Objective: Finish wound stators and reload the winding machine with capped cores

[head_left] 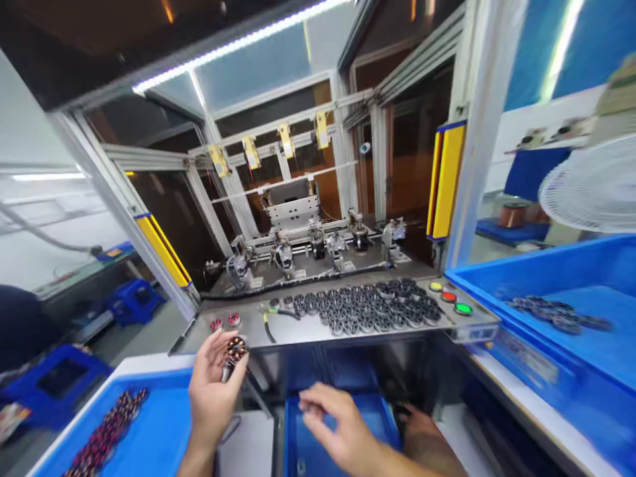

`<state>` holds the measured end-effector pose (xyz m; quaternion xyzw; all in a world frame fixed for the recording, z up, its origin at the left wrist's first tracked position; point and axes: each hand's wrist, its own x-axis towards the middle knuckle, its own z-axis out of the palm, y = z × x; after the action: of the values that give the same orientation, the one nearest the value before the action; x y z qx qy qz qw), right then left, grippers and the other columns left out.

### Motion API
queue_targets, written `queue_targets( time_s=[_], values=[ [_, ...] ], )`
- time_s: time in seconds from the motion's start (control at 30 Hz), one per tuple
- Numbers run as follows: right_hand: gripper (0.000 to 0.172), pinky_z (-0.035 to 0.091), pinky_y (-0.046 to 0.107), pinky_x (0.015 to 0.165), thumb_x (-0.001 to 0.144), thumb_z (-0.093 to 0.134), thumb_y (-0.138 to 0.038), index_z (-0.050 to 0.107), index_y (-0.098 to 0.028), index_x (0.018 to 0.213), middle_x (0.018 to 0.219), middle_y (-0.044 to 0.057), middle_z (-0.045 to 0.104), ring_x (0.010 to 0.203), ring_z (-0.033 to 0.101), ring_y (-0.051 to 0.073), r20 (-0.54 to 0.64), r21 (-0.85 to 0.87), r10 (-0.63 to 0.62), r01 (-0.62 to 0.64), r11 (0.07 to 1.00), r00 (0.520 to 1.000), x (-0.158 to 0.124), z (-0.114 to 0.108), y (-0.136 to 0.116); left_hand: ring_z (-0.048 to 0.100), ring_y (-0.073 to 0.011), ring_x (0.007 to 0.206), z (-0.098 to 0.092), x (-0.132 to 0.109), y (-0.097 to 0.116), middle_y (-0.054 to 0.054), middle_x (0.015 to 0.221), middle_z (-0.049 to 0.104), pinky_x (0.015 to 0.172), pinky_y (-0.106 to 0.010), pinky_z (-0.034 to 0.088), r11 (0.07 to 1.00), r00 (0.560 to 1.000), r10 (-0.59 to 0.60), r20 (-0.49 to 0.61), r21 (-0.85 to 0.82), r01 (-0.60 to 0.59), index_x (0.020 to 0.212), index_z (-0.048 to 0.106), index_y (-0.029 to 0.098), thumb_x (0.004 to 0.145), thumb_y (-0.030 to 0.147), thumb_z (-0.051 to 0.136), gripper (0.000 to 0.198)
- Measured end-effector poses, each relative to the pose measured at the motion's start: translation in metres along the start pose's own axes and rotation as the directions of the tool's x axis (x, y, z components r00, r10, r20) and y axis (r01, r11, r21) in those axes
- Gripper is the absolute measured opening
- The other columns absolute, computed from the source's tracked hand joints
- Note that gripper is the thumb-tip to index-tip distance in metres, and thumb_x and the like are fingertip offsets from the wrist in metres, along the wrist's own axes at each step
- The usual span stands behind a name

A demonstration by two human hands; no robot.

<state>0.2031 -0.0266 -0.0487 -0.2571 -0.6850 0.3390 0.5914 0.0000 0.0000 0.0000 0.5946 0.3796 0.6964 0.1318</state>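
My left hand (214, 381) is closed around a copper-wound motor stator (236, 350), held up at the table's front edge with its round face showing. My right hand (342, 424) hovers lower, over a blue bin (293, 437) below the table. Its fingers are loosely curled, thumb apart, and I see nothing in them. Two red-wound stators (233, 319) sit on the metal table (293, 336) just beyond my left hand. Side cutters (269, 324) with yellow-and-black handles lie to their right. Many dark grey stator cores (368, 308) cover the table's middle and right.
Behind the table stands a framed machine with several metal clamping fixtures (284, 255). Yellow light-curtain bars (446, 182) flank its opening. Push buttons (463, 309) sit at the right. Blue trays hold wound stators (106, 430) at left and grey cores (556, 313) at right. A bare limb (422, 437) shows beneath.
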Motion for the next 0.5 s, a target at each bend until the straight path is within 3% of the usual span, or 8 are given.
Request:
queue_targets(
  time_s=[0.13,0.27,0.33,0.4,0.47,0.5],
  values=[
    [0.013,0.044,0.025,0.056,0.079,0.066,-0.03,0.065,-0.018,0.082,0.069,0.001,0.06,0.058,0.053,0.013,0.098,0.073,0.1,-0.107,0.992,0.99,0.019,-0.005,-0.027,0.071,-0.0149,0.097,0.014,-0.05,0.022,-0.002,0.108,0.072,0.089,-0.024,0.058,1.0,1.0,-0.011,-0.004,0.027,0.011,0.118,0.061,0.025,0.071,0.004,0.077,0.055],
    [0.027,0.039,0.023,0.054,0.082,0.066,-0.036,0.057,-0.017,0.065,0.062,-0.002,0.051,0.056,0.046,0.01,0.136,0.148,0.272,-0.291,0.945,0.953,0.022,0.0,-0.05,0.069,-0.016,0.102,0.015,-0.072,0.035,-0.003,0.11,0.072,0.09,-0.024,0.058,0.998,0.989,0.062,0.137,-0.003,-0.062,0.125,0.06,0.025,0.073,-0.003,0.072,0.06],
    [0.032,0.037,0.022,0.053,0.084,0.066,-0.041,0.056,-0.017,0.064,0.06,-0.003,0.05,0.055,0.044,0.009,0.179,0.184,0.376,-0.406,0.895,0.909,0.019,0.0,-0.056,0.067,-0.0167,0.107,0.014,-0.077,0.037,-0.003,0.113,0.072,0.096,-0.027,0.056,0.994,0.981,0.102,0.165,-0.044,-0.096,0.129,0.057,0.026,0.072,-0.005,0.072,0.066],
    [0.037,0.033,0.021,0.047,0.083,0.067,-0.047,0.055,-0.018,0.064,0.058,-0.004,0.047,0.05,0.04,0.008,0.267,0.259,0.465,-0.528,0.809,0.844,0.019,-0.007,-0.054,0.067,-0.0161,0.107,0.014,-0.081,0.039,-0.002,0.114,0.071,0.096,-0.026,0.056,0.995,0.984,0.067,0.166,-0.085,-0.053,0.131,0.055,0.027,0.072,-0.005,0.073,0.069],
    [0.043,0.03,0.021,0.044,0.081,0.068,-0.053,0.053,-0.018,0.062,0.055,-0.005,0.046,0.046,0.038,0.007,0.453,0.322,0.445,-0.607,0.727,0.773,0.023,-0.023,-0.046,0.069,-0.0148,0.103,0.015,-0.085,0.042,-0.002,0.114,0.071,0.091,-0.023,0.058,0.988,0.984,-0.031,0.175,-0.144,0.057,0.131,0.055,0.028,0.073,-0.002,0.074,0.068],
    [0.045,0.032,0.021,0.044,0.079,0.07,-0.055,0.053,-0.018,0.059,0.054,-0.005,0.048,0.045,0.04,0.007,0.597,0.321,0.361,-0.625,0.712,0.717,0.025,-0.032,-0.04,0.07,-0.0143,0.1,0.016,-0.086,0.044,-0.001,0.113,0.071,0.089,-0.022,0.058,0.977,0.979,-0.082,0.189,-0.18,0.117,0.131,0.055,0.029,0.074,0.0,0.075,0.067]
  ],
)
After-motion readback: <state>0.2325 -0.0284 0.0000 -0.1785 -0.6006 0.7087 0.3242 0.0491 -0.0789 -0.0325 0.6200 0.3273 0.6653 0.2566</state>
